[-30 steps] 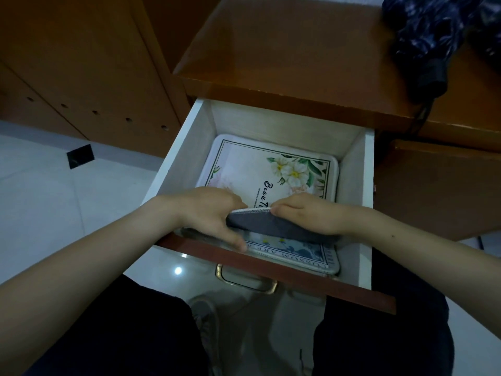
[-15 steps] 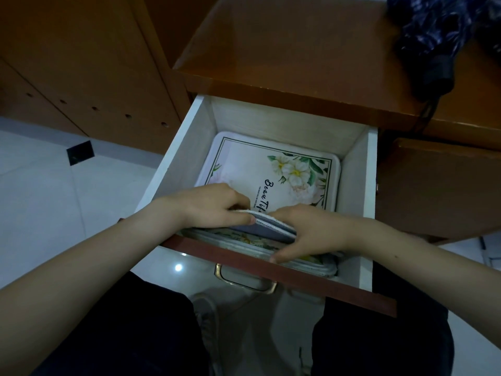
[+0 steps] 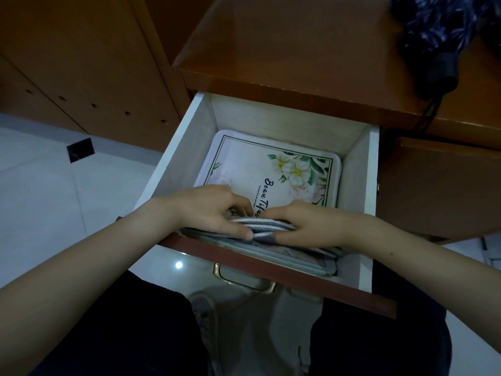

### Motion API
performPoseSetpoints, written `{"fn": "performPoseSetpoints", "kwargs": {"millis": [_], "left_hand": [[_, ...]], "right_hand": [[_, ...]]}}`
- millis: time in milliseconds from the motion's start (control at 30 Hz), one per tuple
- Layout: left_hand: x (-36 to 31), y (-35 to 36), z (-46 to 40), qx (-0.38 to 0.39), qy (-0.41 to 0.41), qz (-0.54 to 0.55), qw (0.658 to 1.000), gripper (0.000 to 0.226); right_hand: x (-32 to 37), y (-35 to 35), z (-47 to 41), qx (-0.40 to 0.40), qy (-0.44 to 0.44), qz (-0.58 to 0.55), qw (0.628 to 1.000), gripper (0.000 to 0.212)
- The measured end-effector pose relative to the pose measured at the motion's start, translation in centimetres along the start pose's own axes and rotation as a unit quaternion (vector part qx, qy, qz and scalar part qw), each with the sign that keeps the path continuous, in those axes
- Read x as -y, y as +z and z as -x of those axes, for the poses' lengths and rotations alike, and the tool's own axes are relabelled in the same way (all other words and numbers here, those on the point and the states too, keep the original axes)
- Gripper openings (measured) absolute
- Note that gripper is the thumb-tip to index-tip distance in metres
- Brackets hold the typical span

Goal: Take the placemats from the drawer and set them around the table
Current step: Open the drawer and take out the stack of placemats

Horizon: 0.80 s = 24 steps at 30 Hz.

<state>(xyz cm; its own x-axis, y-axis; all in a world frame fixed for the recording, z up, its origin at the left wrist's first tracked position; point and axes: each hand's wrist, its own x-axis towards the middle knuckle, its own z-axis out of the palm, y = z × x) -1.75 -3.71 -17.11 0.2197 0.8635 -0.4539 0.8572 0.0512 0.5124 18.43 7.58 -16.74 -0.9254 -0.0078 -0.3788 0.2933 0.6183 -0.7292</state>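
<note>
A white drawer (image 3: 189,150) with a red-brown front stands pulled out below a wooden top. Inside lies a stack of placemats (image 3: 271,172); the top one is pale with white flowers, a green border line and black script. My left hand (image 3: 208,210) and my right hand (image 3: 311,226) meet at the stack's near edge. Both pinch the lifted near edges of several mats, thumbs under and fingers on top, showing grey undersides and white dotted trim. The near part of the stack is hidden behind my hands and the drawer front.
A folded dark patterned umbrella (image 3: 444,36) lies on the wooden top (image 3: 298,44) at the upper right. A brass handle (image 3: 244,280) hangs on the drawer front. Wooden panels stand at the left, a pale tiled floor (image 3: 54,199) below. My dark-trousered legs flank the drawer.
My hands have drawn closer together at the near edge. More mat edges are now gathered and lifted between thumbs and fingers than a second ago.
</note>
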Motion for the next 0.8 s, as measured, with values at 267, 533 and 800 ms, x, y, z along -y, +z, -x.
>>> {"fn": "performPoseSetpoints", "kwargs": {"millis": [267,533,800], "left_hand": [[-0.15,0.12,-0.05,0.005,0.018,-0.066,0.998,0.057],[-0.28,0.29,0.12,-0.039,0.017,-0.026,0.999,0.034],[-0.27,0.48,0.28,-0.04,0.008,-0.015,0.999,0.028]], "right_hand": [[-0.37,-0.22,0.02,0.012,0.007,-0.02,1.0,0.015],[-0.2,-0.07,0.05,0.004,-0.001,-0.017,1.0,0.011],[0.19,0.73,0.44,-0.015,0.002,0.033,0.999,0.036]]}}
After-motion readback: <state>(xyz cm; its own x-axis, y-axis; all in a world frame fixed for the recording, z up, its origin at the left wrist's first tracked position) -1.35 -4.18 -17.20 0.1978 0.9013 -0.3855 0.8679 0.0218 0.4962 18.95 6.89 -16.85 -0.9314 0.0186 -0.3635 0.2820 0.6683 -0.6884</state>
